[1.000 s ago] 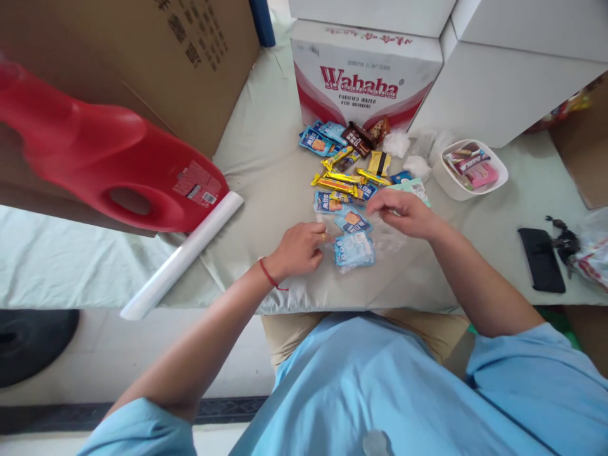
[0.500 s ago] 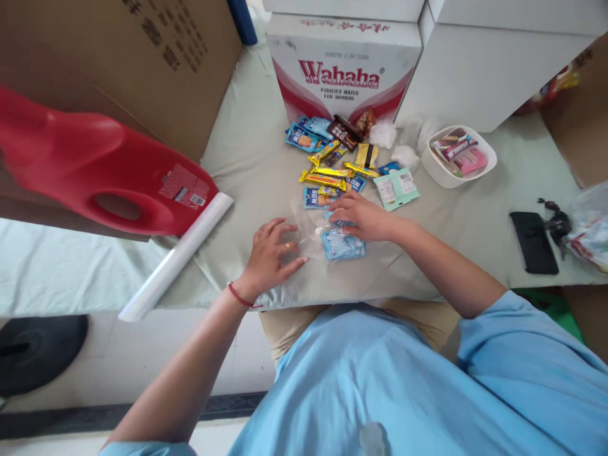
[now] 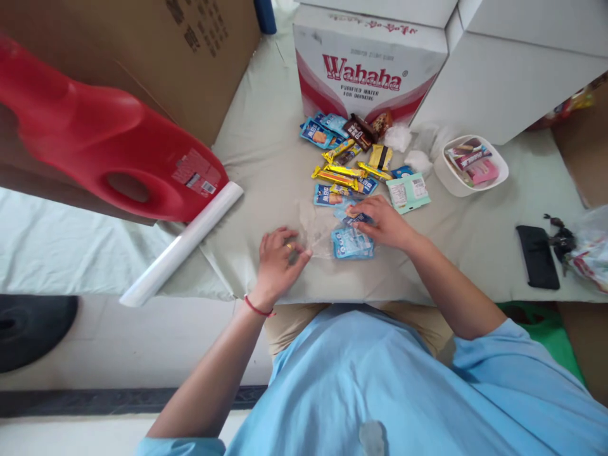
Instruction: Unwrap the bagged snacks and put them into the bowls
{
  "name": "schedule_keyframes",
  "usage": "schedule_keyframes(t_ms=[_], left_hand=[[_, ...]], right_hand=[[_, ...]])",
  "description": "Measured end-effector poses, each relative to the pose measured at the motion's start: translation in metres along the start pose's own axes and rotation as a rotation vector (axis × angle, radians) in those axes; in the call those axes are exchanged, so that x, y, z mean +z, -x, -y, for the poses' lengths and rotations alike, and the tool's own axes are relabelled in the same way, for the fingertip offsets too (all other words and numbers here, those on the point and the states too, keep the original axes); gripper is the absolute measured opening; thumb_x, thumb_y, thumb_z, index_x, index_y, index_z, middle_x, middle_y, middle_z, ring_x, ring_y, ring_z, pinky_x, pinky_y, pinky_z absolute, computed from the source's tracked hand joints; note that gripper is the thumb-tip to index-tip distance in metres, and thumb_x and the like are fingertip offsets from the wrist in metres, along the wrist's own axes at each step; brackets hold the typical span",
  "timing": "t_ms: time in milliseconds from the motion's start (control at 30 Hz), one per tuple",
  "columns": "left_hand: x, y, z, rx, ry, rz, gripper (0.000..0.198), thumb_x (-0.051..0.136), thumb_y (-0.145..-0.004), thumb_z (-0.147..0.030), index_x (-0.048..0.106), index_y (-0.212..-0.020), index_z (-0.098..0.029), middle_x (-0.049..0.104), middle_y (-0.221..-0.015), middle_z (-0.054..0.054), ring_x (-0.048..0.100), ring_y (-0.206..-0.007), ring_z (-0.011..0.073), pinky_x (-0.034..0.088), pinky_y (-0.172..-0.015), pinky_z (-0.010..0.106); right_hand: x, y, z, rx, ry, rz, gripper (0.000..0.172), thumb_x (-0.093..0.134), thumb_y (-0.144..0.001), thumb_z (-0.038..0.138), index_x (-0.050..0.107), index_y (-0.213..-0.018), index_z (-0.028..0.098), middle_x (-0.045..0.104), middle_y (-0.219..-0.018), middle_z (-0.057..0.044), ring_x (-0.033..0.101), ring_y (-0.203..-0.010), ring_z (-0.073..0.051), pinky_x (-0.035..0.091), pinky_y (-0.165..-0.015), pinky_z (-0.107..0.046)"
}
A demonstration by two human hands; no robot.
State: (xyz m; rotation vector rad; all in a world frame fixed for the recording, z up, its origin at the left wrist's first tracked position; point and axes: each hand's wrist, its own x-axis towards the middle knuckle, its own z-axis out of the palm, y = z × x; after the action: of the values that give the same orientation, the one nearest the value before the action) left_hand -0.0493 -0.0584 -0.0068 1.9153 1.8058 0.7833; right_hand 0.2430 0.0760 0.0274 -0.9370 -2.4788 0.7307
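Note:
A clear plastic bag [image 3: 316, 231] lies flat on the table in front of me, with a blue snack packet [image 3: 352, 244] in it or under its film. My left hand [image 3: 284, 261] is at the bag's left edge, fingers curled and thumb tip against the film. The fingers of my right hand [image 3: 384, 221] are closed on another blue snack packet [image 3: 352, 213], just above the first one. Beyond it lie more blue packets [image 3: 327, 194], several yellow-wrapped bars [image 3: 336, 177] and a mint-green packet [image 3: 409, 192].
A white tub [image 3: 456, 180] of snacks stands at right, near a black phone [image 3: 538, 256]. At left are a red jug [image 3: 156, 145], a plastic film roll [image 3: 183, 244] and a brown carton [image 3: 190, 82]. A Wahaha box [image 3: 365, 69] stands behind.
My left hand's fingers have curled in at the bag's edge. My right hand has drawn a little off the lower packet and grips the upper one. The view has shifted slightly.

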Motion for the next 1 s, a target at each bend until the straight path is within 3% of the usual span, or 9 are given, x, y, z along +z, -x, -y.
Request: schedule_keyframes(t_ms=[167, 300, 533, 700, 833, 900, 1000], left_hand=[[0.018, -0.006, -0.010, -0.118, -0.042, -0.126, 0.022, 0.064, -0.091, -0.036, 0.066, -0.074, -0.022, 0.070, -0.119, 0.012, 0.052, -0.138, 0.0363, 0.029, -0.123, 0.067], [0.021, -0.001, -0.006, -0.143, -0.053, -0.180, 0.021, 0.061, -0.089, -0.031, 0.062, -0.070, -0.022, 0.069, -0.116, 0.013, 0.056, -0.133, 0.0359, 0.036, -0.120, 0.064], [0.020, 0.011, -0.001, -0.154, -0.116, -0.271, 0.019, 0.061, -0.090, -0.031, 0.060, -0.073, -0.023, 0.066, -0.114, 0.012, 0.061, -0.124, 0.0339, 0.049, -0.110, 0.058], [0.013, 0.013, -0.018, -0.139, -0.148, -0.467, 0.008, 0.060, -0.094, -0.029, 0.067, -0.097, -0.024, 0.059, -0.124, 0.014, 0.053, -0.137, 0.0350, 0.046, -0.116, 0.061], [0.002, 0.024, -0.052, 0.042, -0.215, -0.597, 0.014, 0.061, -0.093, -0.020, 0.067, -0.104, -0.026, 0.059, -0.123, 0.014, 0.051, -0.138, 0.0359, 0.042, -0.115, 0.064], [0.004, 0.027, -0.069, 0.219, -0.152, -0.521, 0.021, 0.060, -0.092, -0.016, 0.068, -0.107, -0.028, 0.066, -0.118, 0.011, 0.058, -0.129, 0.0330, 0.044, -0.110, 0.060], [0.018, 0.018, -0.087, 0.359, -0.076, -0.221, 0.034, 0.055, -0.095, -0.015, 0.069, -0.123, -0.030, 0.075, -0.122, 0.008, 0.066, -0.122, 0.0281, 0.044, -0.104, 0.052]], right_hand=[[0.021, 0.007, 0.024, -0.023, 0.073, -0.057, 0.031, 0.066, -0.099, 0.040, 0.076, -0.123, 0.023, 0.072, -0.126, -0.013, 0.055, -0.123, -0.033, 0.045, -0.110, -0.053], [0.037, 0.014, 0.022, 0.050, 0.138, -0.083, 0.027, 0.062, -0.101, 0.034, 0.079, -0.117, 0.021, 0.072, -0.123, -0.014, 0.053, -0.121, -0.033, 0.045, -0.109, -0.055], [0.036, 0.023, 0.035, 0.119, 0.223, -0.255, 0.032, 0.052, -0.102, 0.021, 0.077, -0.123, 0.024, 0.064, -0.137, -0.015, 0.050, -0.125, -0.035, 0.047, -0.107, -0.056], [0.039, 0.023, 0.042, 0.053, 0.133, -0.111, 0.029, 0.053, -0.103, 0.023, 0.080, -0.114, 0.025, 0.073, -0.111, -0.013, 0.061, -0.104, -0.029, 0.055, -0.092, -0.046], [0.044, 0.018, 0.030, 0.077, 0.030, -0.061, 0.028, 0.056, -0.103, 0.022, 0.081, -0.115, 0.021, 0.075, -0.112, -0.014, 0.067, -0.103, -0.026, 0.057, -0.092, -0.041], [0.045, 0.016, 0.027, 0.081, -0.014, -0.050, 0.029, 0.055, -0.103, 0.020, 0.082, -0.114, 0.019, 0.075, -0.113, -0.014, 0.070, -0.103, -0.024, 0.057, -0.092, -0.038], [0.045, 0.015, 0.027, 0.093, -0.026, -0.041, 0.028, 0.055, -0.102, 0.018, 0.082, -0.111, 0.017, 0.076, -0.109, -0.014, 0.071, -0.101, -0.024, 0.056, -0.091, -0.035]])
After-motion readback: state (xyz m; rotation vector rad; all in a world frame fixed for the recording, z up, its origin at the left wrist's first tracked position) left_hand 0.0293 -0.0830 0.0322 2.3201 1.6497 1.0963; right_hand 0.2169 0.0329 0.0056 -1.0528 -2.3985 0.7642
